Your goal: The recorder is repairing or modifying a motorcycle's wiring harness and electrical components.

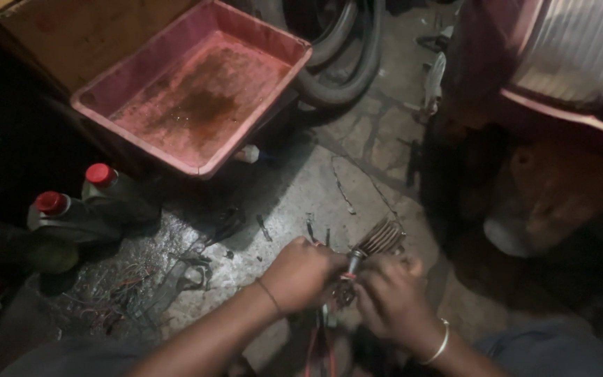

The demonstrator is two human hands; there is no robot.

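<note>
Low in the head view, my left hand and my right hand meet over a small metal part with cooling fins. Both hands grip it and the bundle of red and dark wires that hangs down from it. The finned end sticks up between my fingers; the rest of the part is hidden by my hands. A thin band circles my left wrist and a metal bangle my right wrist.
A dirty red plastic tray sits tilted at the upper left. Two grey bottles with red caps stand at the left. Thick black hoses curl behind the tray. Wire scraps litter the cracked concrete floor. A red vehicle body fills the upper right.
</note>
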